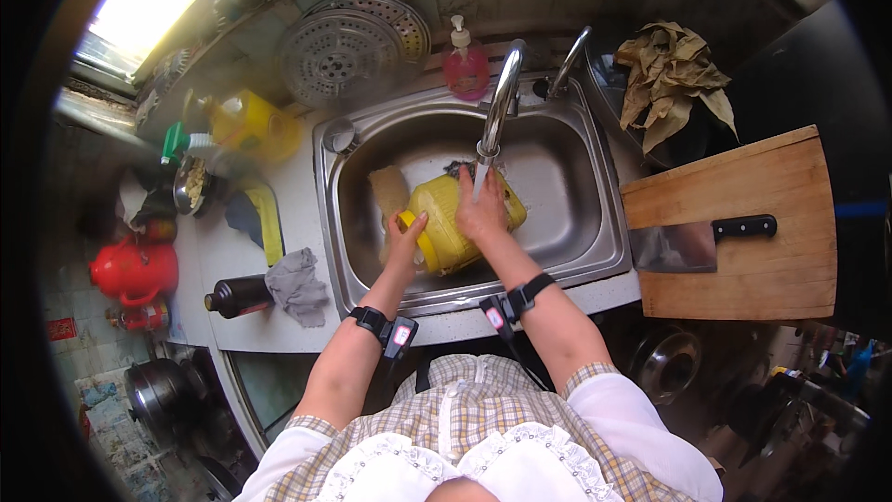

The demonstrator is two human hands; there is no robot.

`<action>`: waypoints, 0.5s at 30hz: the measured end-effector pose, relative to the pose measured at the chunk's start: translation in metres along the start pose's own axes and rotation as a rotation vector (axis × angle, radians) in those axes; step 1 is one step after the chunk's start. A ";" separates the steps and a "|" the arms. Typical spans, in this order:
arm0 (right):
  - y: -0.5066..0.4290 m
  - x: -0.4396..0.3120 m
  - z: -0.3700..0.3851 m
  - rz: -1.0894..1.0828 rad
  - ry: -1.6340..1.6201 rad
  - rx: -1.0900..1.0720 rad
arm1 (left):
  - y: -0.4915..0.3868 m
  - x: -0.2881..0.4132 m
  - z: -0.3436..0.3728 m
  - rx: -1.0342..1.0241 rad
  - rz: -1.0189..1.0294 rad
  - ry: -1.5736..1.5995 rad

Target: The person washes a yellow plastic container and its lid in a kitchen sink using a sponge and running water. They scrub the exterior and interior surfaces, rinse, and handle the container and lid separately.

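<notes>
A yellow plastic jug or jar [440, 203] lies on its side in the stainless steel sink [564, 223]. My left hand [404, 237] grips its yellow cap or neck ring, thumb on top. My right hand [482, 208] rests on the jug's upper side with fingers spread, under the chrome faucet [503, 97]; water runs from the spout onto that hand. A tan sponge or cloth [390, 189] lies left of the jug in the basin. Something dark, perhaps a scouring pad [456, 167], shows just beyond the right fingers.
A cleaver [672, 245] lies on a wooden cutting board [752, 167] at the right. Pink soap [467, 70] stands behind the sink near steamer plates [341, 56]. On the left counter are a gray rag [298, 286], a dark bottle [240, 296] and a yellow jug [258, 127].
</notes>
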State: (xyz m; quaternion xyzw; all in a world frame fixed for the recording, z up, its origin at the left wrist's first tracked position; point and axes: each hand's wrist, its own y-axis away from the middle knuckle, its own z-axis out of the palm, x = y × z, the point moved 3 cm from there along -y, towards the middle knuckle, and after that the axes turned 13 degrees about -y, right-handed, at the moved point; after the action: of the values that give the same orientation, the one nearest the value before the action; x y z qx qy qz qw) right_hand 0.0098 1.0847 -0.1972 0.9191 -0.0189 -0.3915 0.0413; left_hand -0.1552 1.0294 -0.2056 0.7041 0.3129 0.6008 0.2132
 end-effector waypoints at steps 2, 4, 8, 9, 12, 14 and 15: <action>0.030 -0.014 0.011 -0.077 -0.019 0.018 | 0.000 0.001 0.004 0.001 0.128 0.001; 0.043 -0.014 0.018 -0.167 -0.021 -0.076 | -0.003 -0.005 0.005 -0.016 0.200 0.017; -0.003 0.032 -0.014 -0.077 0.096 0.017 | -0.013 -0.019 0.001 0.022 0.297 -0.089; -0.017 0.044 -0.026 -0.002 -0.034 0.087 | -0.015 -0.021 0.001 0.018 0.290 -0.086; -0.021 0.050 -0.032 0.226 -0.241 -0.003 | -0.015 -0.025 0.000 0.036 0.251 -0.075; 0.003 0.027 -0.028 -0.033 -0.252 0.123 | -0.014 -0.025 0.001 0.043 0.241 -0.055; 0.024 0.010 -0.018 -0.181 -0.017 0.188 | -0.015 -0.025 0.002 0.016 0.253 -0.037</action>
State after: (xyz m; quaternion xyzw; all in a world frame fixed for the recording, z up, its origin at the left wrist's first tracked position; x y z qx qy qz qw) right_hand 0.0297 1.0609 -0.1894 0.9135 0.0271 -0.3978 -0.0805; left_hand -0.1584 1.0223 -0.2340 0.7505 0.2227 0.6073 0.1358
